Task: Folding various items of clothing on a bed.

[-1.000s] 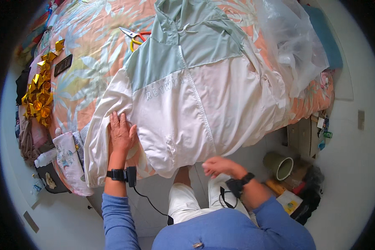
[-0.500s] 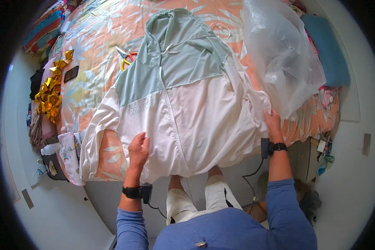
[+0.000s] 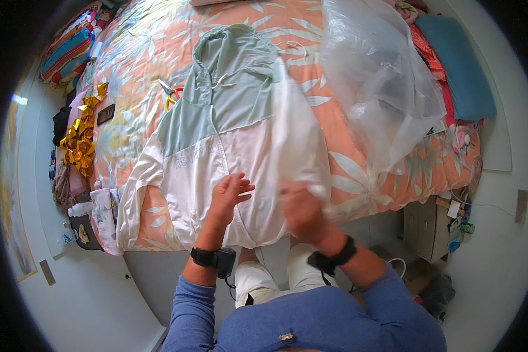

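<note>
A hooded jacket point(image 3: 193, 170), pale green above and white below, lies spread on a bed with its hood away from me. Its right-hand sleeve point(image 3: 293, 129) is laid inward over the body, smeared by motion. My right hand point(image 3: 302, 208), also blurred, is closed on the lower end of that sleeve above the hem. Over the jacket's front, near the zip line, my left hand point(image 3: 229, 193) hovers with fingers apart and nothing in them. The other sleeve point(image 3: 138, 193) stretches down toward the bed's near edge.
Scissors with red and yellow handles point(image 3: 170, 97) lie beside the jacket's left shoulder. Farther left are a phone point(image 3: 105, 114) and a gold foil ribbon point(image 3: 79, 141). A clear plastic bag point(image 3: 381, 88) covers the right of the bed, beside a blue cushion point(image 3: 454, 67).
My right hand has swung inward from the right, carrying the sleeve across the jacket's body. My left hand has moved slightly right and its fingers have spread. The view has shifted a little.
</note>
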Demonstrator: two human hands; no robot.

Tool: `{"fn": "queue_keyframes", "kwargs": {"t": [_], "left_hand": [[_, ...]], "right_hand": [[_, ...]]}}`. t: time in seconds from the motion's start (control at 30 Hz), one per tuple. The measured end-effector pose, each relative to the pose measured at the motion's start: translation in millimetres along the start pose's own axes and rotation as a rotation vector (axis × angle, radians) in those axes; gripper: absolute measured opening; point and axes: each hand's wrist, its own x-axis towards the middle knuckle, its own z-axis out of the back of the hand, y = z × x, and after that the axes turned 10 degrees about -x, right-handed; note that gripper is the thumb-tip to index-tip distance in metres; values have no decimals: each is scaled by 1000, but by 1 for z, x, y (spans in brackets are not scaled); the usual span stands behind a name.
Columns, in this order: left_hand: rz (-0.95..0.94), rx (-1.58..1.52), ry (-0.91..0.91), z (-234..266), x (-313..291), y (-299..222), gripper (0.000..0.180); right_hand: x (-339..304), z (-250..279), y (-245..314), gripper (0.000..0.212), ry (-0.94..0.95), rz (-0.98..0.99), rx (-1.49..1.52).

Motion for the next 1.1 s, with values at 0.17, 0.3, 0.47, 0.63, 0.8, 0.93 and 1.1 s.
{"fn": "queue_keyframes", "kwargs": {"t": [0.17,0.3,0.47,0.63,0.8,0.93,1.1], "left_hand": [[204,-389,73,37,-5,1,47],[185,-22,-18,67,11,33,39],[228,278,45,95,6,52,34],[300,210,90,102,-15,52,38],[271,-45,12,113,-36,41,38],[249,80,1,130,-34,42,38],[119,461,-145,130,-28,68,40]], "right_hand": [[-9,-60,71,9,376,148,182],[-49,-68,60,9,563,-61,216],[-103,-50,-2,23,351,-643,-249],[-144,-43,-57,32,435,-1006,-465],[-127,-2,-116,13,508,-1003,-563],[-88,66,-157,9,132,-823,-752],[-74,47,-133,11,27,-718,-797]]}}
